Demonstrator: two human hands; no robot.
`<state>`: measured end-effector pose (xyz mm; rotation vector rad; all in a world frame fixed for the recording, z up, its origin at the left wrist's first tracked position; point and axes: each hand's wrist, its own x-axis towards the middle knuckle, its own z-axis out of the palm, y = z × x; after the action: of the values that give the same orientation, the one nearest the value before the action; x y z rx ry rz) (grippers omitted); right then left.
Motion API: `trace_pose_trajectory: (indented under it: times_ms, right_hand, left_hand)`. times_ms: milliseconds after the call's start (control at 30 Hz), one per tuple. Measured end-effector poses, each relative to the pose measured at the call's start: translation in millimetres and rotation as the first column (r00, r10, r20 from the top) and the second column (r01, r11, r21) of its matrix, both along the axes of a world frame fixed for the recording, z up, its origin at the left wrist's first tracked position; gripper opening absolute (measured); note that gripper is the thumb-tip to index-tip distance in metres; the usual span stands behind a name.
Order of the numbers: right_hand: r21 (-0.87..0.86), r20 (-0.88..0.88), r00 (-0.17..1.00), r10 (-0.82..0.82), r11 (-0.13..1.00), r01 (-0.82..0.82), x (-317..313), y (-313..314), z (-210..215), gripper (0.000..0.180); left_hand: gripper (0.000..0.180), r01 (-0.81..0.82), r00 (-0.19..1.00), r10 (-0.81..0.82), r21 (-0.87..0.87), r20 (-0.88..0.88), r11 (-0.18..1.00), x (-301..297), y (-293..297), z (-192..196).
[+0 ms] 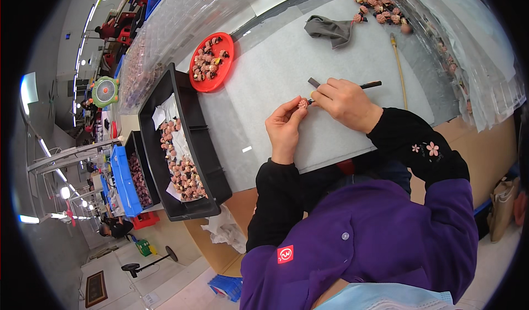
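Note:
My left hand (283,131) pinches a small pink knobbly figure (303,103) between thumb and fingers above the pale work sheet. Close beside it, my right hand (348,103) is closed round a thin black-handled tool (370,85), its handle sticking out to the right and its tip meeting the figure. A flat grey strip (313,82) juts out from the same hand at the upper left; whether it belongs to the tool I cannot tell. Beyond the hands lie a crumpled grey cloth (330,31) and a pile of similar pink figures (380,4).
A red round plate (228,70) of figures stands at the far left. Nearer, a black tray (206,161) holds many more on white paper. A thin yellowish stick (399,70) lies at the right, by clear plastic trays (468,51). A small white piece (247,149) rests on the table.

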<state>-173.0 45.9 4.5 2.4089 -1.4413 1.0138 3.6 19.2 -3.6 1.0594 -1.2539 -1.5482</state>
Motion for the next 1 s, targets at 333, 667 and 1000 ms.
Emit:
trace_pose_trajectory:
  times_ms: [333, 667, 1000]
  right_hand:
    - [0.003, -0.018, 1.000, 0.025, 1.000, -0.025, -0.3, -1.0, -1.3, 0.010]
    - [-0.005, 0.004, 1.000, 0.017, 1.000, -0.017, 0.3, -0.2, 0.1, 0.011]
    - [0.007, -0.007, 1.000, 0.026, 1.000, -0.026, -0.4, -0.7, -0.3, 0.012]
  left_hand:
    - [0.025, -0.020, 1.000, 0.020, 0.017, -0.004, 1.000, -1.2, 0.6, 1.9]
    - [0.025, -0.029, 1.000, 0.029, 0.011, -0.004, 1.000, -1.1, 0.4, 2.3]
    - [0.025, -0.019, 1.000, 0.019, 0.011, -0.003, 1.000, -0.9, 0.3, 0.9]
